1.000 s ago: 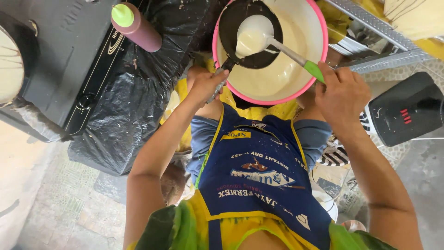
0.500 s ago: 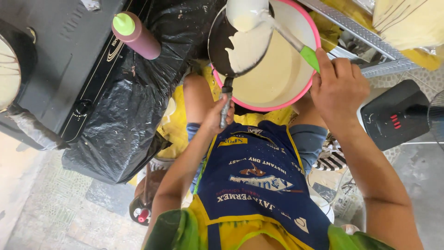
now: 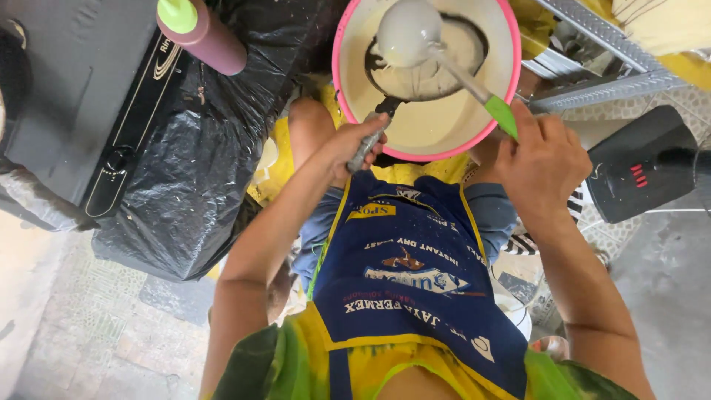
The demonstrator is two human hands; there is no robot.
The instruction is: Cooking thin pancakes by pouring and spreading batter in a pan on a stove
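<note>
- My left hand (image 3: 355,144) is closed round the handle of a small dark pan (image 3: 437,63), holding it over the pink-rimmed bowl (image 3: 342,52) of pale batter.
- My right hand (image 3: 544,159) grips the green-handled ladle (image 3: 407,30), its cup above the pan.
- Done well, I judge: keep the pan level and the ladle low over it, so drips fall into the bowl.
- Batter coats the pan; its depth is hard to make out.
- The bowl's far rim is cut off, and my apron (image 3: 407,281) hides my lap.
</note>
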